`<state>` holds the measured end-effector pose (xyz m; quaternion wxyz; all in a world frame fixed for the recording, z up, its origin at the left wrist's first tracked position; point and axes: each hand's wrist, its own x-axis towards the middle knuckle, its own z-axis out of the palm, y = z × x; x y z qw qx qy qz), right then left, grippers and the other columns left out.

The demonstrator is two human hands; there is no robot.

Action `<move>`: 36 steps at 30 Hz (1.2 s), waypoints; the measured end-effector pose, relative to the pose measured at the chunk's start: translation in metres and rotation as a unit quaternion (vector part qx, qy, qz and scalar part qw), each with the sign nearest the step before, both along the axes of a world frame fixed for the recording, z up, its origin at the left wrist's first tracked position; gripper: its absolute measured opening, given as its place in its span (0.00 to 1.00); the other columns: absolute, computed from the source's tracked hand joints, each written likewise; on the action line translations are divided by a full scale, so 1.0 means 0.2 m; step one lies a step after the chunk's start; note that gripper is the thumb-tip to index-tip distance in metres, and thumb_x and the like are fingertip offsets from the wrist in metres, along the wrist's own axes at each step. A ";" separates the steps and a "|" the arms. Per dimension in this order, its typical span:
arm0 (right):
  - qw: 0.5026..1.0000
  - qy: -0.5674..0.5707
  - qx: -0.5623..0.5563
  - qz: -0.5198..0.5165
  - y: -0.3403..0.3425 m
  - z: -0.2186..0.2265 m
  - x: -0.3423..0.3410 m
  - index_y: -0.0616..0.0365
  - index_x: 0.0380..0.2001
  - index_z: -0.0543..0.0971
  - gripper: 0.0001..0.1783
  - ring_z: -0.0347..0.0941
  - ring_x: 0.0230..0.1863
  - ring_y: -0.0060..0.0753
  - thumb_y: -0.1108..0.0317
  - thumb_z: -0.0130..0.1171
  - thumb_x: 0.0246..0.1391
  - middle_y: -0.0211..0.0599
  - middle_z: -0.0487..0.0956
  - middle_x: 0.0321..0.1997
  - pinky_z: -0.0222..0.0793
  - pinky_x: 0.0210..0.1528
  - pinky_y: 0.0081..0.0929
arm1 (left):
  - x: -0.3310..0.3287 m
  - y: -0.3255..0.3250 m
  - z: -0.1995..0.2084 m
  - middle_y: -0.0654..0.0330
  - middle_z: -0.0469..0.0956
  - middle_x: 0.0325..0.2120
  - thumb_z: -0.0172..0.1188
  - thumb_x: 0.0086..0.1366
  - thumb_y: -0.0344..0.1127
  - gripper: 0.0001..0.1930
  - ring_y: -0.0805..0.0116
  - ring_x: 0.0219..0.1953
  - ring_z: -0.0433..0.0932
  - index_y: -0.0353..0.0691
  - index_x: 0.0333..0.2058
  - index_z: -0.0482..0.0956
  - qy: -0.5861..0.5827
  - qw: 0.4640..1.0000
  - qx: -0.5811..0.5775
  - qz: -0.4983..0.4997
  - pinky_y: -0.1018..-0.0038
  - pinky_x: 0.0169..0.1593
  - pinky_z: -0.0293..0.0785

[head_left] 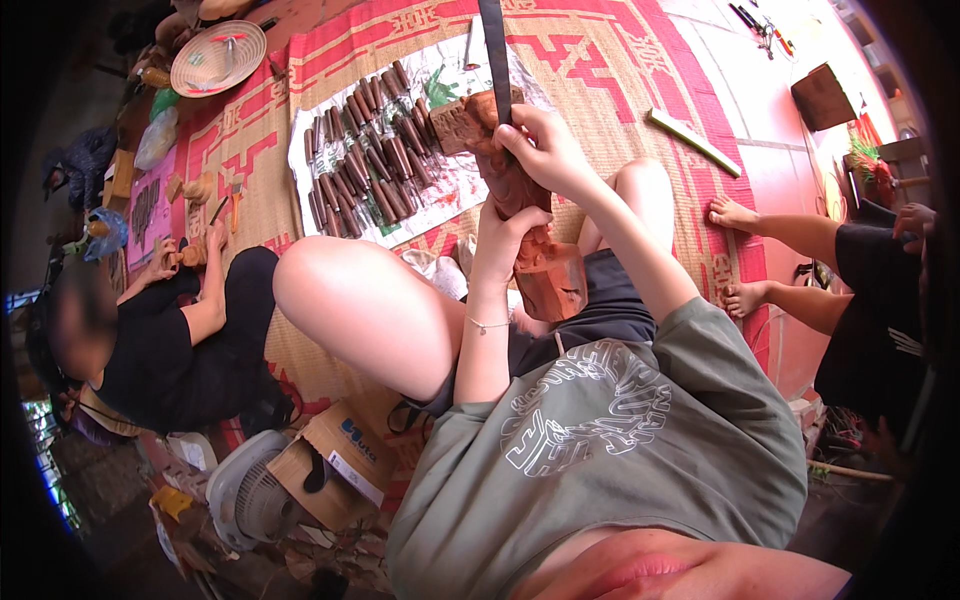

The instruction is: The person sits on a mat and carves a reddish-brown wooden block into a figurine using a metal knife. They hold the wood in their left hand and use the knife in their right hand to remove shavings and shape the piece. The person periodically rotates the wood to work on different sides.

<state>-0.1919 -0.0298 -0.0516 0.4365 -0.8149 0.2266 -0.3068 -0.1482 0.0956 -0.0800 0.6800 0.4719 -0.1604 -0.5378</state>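
A reddish-brown carved wooden figure (518,185) is held tilted above my lap, its broad smooth base (553,285) toward me and a blocky carved part (462,122) at the far end. My left hand (503,238) is wrapped round its middle. Closed at the upper part of the carving, my right hand (545,150) pinches a long dark flat strip (497,55) that runs up past the picture's top edge. Whether the strip is a file or an abrasive band I cannot tell. Beyond the carving, several wooden-handled carving tools (365,150) lie in rows on a white printed sheet (450,205).
The red-and-tan woven mat (590,90) spreads under me. At left a seated person (170,340) works a small wooden piece. Another person's bare feet (745,300) are at right, near a pale green bar (693,142). A cardboard box (335,465) and a fan (255,490) stand lower left.
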 end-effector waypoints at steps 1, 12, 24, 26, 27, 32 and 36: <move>1.000 0.012 -0.008 -0.007 0.00 -0.01 0.00 0.62 0.27 0.73 0.11 0.68 0.27 0.31 0.63 0.52 0.53 0.38 0.72 0.25 0.63 0.32 0.27 | 0.00 0.00 0.00 0.58 0.74 0.23 0.55 0.45 0.25 0.13 0.70 0.23 0.75 0.30 0.33 0.70 0.006 1.000 0.000 -0.002 0.77 0.29 0.74; 0.995 -0.031 0.083 0.043 -0.02 -0.04 0.00 0.62 0.27 0.75 0.11 0.68 0.26 0.37 0.63 0.54 0.50 0.45 0.72 0.25 0.63 0.30 0.32 | 0.00 0.00 -0.01 0.58 0.74 0.22 0.56 0.45 0.25 0.12 0.71 0.22 0.76 0.30 0.32 0.70 0.009 1.000 -0.002 0.006 0.77 0.28 0.74; 0.997 -0.047 0.045 0.032 0.00 -0.01 -0.01 0.63 0.26 0.73 0.07 0.67 0.30 0.22 0.71 0.50 0.53 0.34 0.72 0.26 0.64 0.34 0.23 | -0.01 0.02 0.01 0.58 0.73 0.24 0.56 0.44 0.25 0.15 0.71 0.23 0.75 0.30 0.35 0.70 -0.004 1.000 -0.010 0.005 0.78 0.30 0.74; 0.991 -0.026 0.111 0.063 -0.02 -0.01 -0.04 0.63 0.26 0.73 0.07 0.67 0.30 0.21 0.71 0.49 0.53 0.33 0.72 0.26 0.63 0.34 0.21 | 0.00 0.03 0.02 0.59 0.74 0.26 0.58 0.43 0.24 0.17 0.73 0.25 0.74 0.30 0.35 0.69 0.025 1.000 0.000 -0.008 0.79 0.31 0.72; 0.986 -0.015 0.144 0.079 -0.03 -0.01 -0.04 0.63 0.25 0.73 0.08 0.67 0.30 0.21 0.71 0.49 0.53 0.33 0.72 0.26 0.63 0.34 0.21 | 0.00 0.03 0.03 0.59 0.74 0.27 0.59 0.43 0.23 0.17 0.73 0.26 0.74 0.31 0.36 0.69 0.039 0.999 0.004 -0.014 0.79 0.32 0.71; 0.999 -0.004 0.027 0.027 -0.01 -0.03 -0.03 0.61 0.28 0.76 0.09 0.68 0.27 0.30 0.66 0.53 0.51 0.37 0.74 0.25 0.63 0.32 0.24 | -0.01 0.02 0.00 0.59 0.74 0.25 0.58 0.43 0.23 0.17 0.73 0.25 0.74 0.31 0.35 0.69 0.021 1.000 -0.004 0.001 0.80 0.30 0.71; 0.997 -0.059 0.049 -0.015 0.00 -0.06 -0.01 0.60 0.29 0.77 0.09 0.69 0.26 0.35 0.65 0.54 0.50 0.39 0.75 0.24 0.64 0.30 0.27 | 0.00 0.02 -0.02 0.58 0.74 0.25 0.56 0.45 0.27 0.15 0.71 0.23 0.75 0.29 0.35 0.70 0.005 1.000 -0.004 -0.017 0.77 0.30 0.74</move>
